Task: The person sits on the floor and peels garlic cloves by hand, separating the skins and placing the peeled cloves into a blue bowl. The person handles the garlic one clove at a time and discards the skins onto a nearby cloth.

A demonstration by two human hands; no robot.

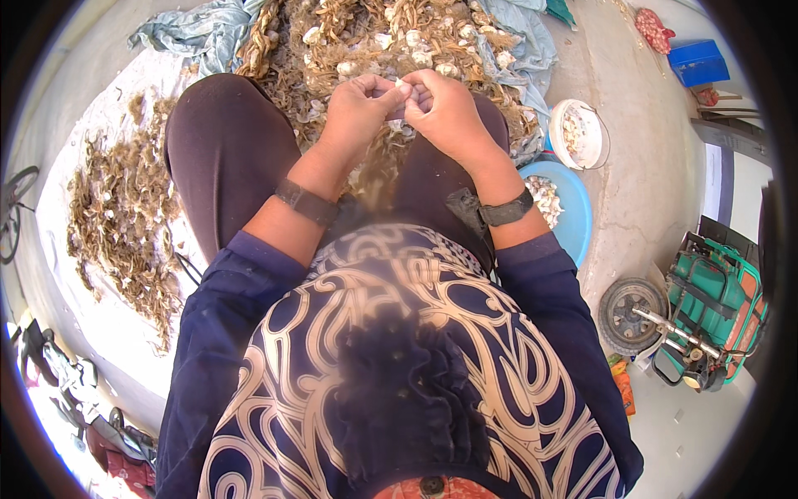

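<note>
My left hand [365, 103] and my right hand [439, 106] meet above my knees, their fingertips together on a small white piece, seemingly a garlic clove [400, 82]. Which hand grips it more firmly is hard to see. Beyond them lies a heap of dried garlic stalks and roots [293, 81] with whole garlic bulbs [413, 38] among it. To the right, peeled-looking cloves lie in a white bucket [567, 159] with a wire handle. A light blue basin [581, 215] beside my right forearm holds more garlic cloves [543, 198].
Dried garlic stalks [124, 231] are spread on a white sheet [112, 337] at left. Bluish cloth [218, 34] borders the heap. A blue crate [698, 62] and a red net bag [653, 30] are at the upper right. A green wheeled machine [711, 299] stands at right.
</note>
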